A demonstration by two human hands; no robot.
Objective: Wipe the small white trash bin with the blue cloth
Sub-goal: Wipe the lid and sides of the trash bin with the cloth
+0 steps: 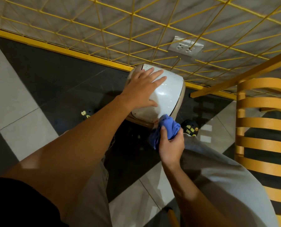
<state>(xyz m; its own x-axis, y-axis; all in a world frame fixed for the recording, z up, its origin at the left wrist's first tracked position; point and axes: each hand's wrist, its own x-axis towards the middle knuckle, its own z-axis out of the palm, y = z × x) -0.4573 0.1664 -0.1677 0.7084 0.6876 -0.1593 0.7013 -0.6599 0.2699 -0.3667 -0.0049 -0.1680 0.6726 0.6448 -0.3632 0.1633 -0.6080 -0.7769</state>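
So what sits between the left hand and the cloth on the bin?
Only bare white lid of the bin shows between the left hand and the blue cloth, in the head view.

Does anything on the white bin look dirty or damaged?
Yes. The trash bin has small dark specks on its lid near the wall, and a reddish smear at the near edge, beside the blue cloth. No visible cracks.

Bin (167,92): small, white, glossy, with a domed lid edged by a beige rim; a few dark specks are seen near the far edge. The lid is covered on its left by the flat palm.
Cloth (169,128): blue, bunched, protruding above the clenched fingers; it is pressed against the near edge of the bin lid.
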